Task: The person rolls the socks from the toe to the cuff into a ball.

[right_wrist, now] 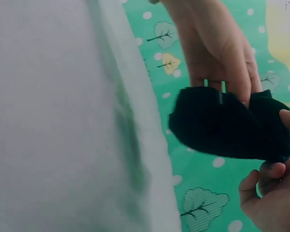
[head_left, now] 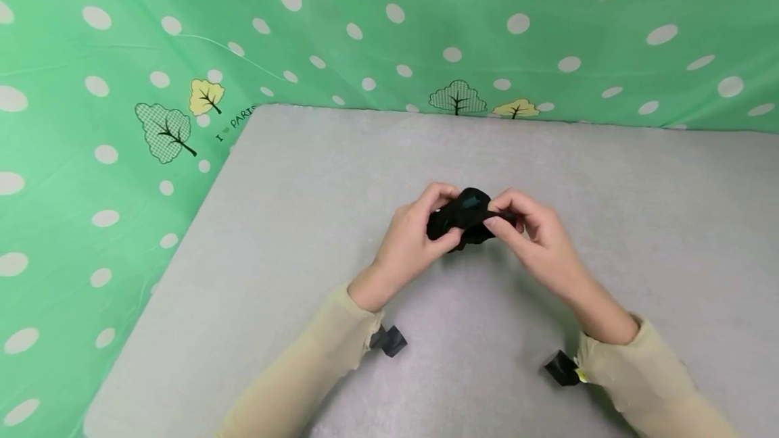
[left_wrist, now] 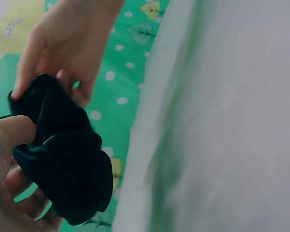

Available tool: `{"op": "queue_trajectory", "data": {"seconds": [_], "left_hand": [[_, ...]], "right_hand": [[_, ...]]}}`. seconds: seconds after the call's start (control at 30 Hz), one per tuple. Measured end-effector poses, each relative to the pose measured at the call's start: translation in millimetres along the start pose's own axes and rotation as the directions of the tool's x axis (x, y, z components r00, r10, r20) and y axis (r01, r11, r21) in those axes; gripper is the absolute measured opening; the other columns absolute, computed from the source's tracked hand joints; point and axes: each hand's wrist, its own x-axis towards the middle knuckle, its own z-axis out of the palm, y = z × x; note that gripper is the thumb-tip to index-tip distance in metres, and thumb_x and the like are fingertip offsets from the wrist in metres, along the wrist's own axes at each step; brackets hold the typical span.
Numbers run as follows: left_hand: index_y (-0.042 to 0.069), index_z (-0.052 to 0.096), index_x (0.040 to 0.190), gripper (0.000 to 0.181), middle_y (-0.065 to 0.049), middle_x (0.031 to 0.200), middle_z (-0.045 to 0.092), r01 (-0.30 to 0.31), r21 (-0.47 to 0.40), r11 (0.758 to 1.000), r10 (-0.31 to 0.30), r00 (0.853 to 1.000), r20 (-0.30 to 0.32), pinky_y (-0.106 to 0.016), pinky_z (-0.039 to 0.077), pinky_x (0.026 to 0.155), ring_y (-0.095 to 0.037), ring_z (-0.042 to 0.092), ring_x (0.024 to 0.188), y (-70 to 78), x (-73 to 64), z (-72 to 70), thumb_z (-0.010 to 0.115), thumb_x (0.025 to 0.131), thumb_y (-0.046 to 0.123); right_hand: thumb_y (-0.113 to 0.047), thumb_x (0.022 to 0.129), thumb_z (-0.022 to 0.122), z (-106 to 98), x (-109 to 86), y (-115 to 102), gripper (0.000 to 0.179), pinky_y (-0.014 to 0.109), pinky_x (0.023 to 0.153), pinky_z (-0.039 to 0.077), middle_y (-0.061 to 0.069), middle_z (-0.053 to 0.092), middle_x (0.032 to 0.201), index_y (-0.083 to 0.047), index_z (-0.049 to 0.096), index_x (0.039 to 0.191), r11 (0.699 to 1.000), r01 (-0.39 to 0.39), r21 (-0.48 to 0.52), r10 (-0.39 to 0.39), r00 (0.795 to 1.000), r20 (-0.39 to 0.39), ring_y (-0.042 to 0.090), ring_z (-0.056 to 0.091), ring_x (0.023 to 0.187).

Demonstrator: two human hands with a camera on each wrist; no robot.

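A small bundle of soft black cloth, folded over on itself like a rolled pair of socks, is held between both hands above the table. My left hand grips its left end, thumb on the near side and fingers round the far side. At the right end, my right hand pinches the fabric between thumb and fingers. The left wrist view shows the left thumb pressed into a fold of the cloth. In the right wrist view, the left fingers are partly hidden behind the cloth.
A grey table spreads beneath the hands. Green polka-dot fabric printed with trees hangs along its back and left sides. Small black devices sit at the left wrist and right wrist, beside the cream sleeves.
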Motion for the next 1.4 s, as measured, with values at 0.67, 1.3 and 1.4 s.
{"op": "queue_trajectory", "data": {"seconds": [0.67,1.3,1.4], "left_hand": [[0.003,0.065,0.106,0.023,-0.015,0.121,0.062,-0.335,-0.220,0.916,0.331,0.942,-0.055,-0.032,0.048,0.105,-0.023,0.060,0.117,-1.0,-11.4,-2.8,0.073,0.085,-0.003],[-0.002,0.061,0.100,0.017,-0.018,0.118,0.066,-0.274,-0.323,0.906,0.216,0.955,-0.204,-0.033,0.054,0.100,-0.026,0.064,0.115,-2.7,-2.6,-2.1,0.069,0.087,-0.008],[-0.003,0.058,0.098,0.017,-0.020,0.119,0.064,-0.269,-0.351,0.897,0.196,0.954,-0.228,-0.034,0.053,0.102,-0.028,0.063,0.117,-1.8,-1.1,-1.4,0.069,0.087,-0.009]], "right_hand": [[-0.009,0.102,0.053,-7.9,20.7,13.5,0.017,0.023,0.069,0.048,-0.006,0.063,0.084,-0.015,0.064,0.090,0.840,-0.360,0.406,0.252,0.922,0.294,0.009,0.057,0.076],[-0.011,0.095,0.059,-5.1,22.0,-9.3,0.020,0.028,0.066,0.056,0.002,0.063,0.093,0.000,0.053,0.110,0.863,-0.505,0.021,0.498,0.858,0.128,0.008,0.067,0.070],[-0.009,0.097,0.057,-4.1,21.9,-7.4,0.016,0.029,0.071,0.060,0.003,0.069,0.097,0.002,0.055,0.108,0.845,-0.528,0.089,0.511,0.845,0.158,0.010,0.073,0.078]]}}
